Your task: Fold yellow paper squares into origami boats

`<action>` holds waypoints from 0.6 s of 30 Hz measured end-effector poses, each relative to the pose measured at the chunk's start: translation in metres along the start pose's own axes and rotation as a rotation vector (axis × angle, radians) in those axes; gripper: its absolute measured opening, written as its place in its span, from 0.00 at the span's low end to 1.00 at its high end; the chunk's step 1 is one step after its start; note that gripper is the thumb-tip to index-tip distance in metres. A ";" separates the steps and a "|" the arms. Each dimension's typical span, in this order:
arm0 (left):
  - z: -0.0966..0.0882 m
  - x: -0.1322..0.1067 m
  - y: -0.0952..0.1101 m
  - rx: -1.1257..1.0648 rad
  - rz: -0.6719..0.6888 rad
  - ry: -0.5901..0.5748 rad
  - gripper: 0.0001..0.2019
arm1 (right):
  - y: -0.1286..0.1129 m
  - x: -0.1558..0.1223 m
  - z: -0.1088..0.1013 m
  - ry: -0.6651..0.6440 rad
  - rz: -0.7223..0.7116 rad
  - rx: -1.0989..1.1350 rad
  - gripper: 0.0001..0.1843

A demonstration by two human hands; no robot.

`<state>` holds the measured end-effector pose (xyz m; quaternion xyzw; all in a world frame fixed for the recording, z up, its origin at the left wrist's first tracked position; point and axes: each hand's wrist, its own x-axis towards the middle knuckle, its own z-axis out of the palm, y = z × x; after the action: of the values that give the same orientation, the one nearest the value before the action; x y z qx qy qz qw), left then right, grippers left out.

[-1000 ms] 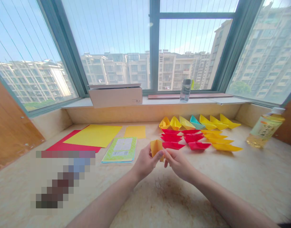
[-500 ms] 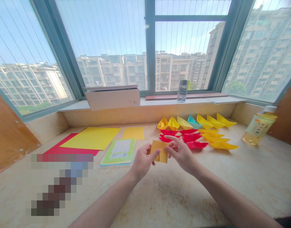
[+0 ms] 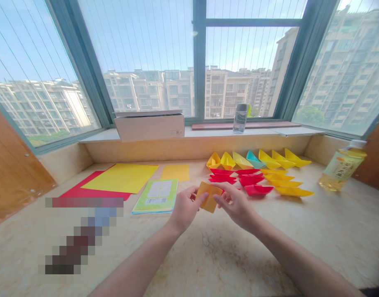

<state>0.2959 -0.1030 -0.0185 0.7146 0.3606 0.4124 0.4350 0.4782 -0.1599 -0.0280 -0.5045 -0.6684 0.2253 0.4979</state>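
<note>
You pinch a folded orange paper [image 3: 209, 197] between your hands — your left hand [image 3: 185, 208] presses its thumb on the front, your right hand [image 3: 235, 205] grips the right corner. It tilts, one corner pointing down at you — almost square, no clear long side.

folded orange-yellow origami paper [image 3: 209, 196], tilted corner-down, held up between the left hand [image 3: 185, 209] and right hand [image 3: 236, 207]
</note>
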 end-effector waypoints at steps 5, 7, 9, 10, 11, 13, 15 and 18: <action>-0.003 0.004 0.002 -0.158 -0.061 0.062 0.23 | -0.001 -0.001 0.000 0.030 -0.069 0.044 0.13; -0.004 0.007 0.002 -0.177 -0.077 0.104 0.23 | -0.004 -0.002 -0.001 -0.013 -0.077 0.049 0.12; -0.005 0.008 0.001 -0.182 -0.087 0.139 0.23 | -0.007 -0.002 -0.002 -0.092 -0.077 0.057 0.16; -0.005 0.009 0.001 -0.188 -0.090 0.151 0.22 | -0.008 -0.003 -0.003 -0.129 -0.078 0.060 0.19; -0.005 0.009 0.000 -0.197 -0.096 0.161 0.22 | -0.008 -0.002 -0.003 -0.156 -0.077 0.057 0.20; -0.005 0.009 0.000 -0.223 -0.110 0.173 0.21 | -0.007 -0.002 -0.002 -0.163 -0.062 0.033 0.19; -0.006 0.010 -0.001 -0.261 -0.115 0.176 0.22 | -0.004 -0.002 0.000 -0.136 -0.030 0.012 0.14; -0.006 0.010 -0.001 -0.295 -0.078 0.200 0.24 | 0.001 -0.001 0.003 -0.101 0.034 0.123 0.11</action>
<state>0.2943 -0.0917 -0.0146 0.5839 0.3650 0.5125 0.5130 0.4758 -0.1599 -0.0312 -0.4721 -0.6691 0.2995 0.4897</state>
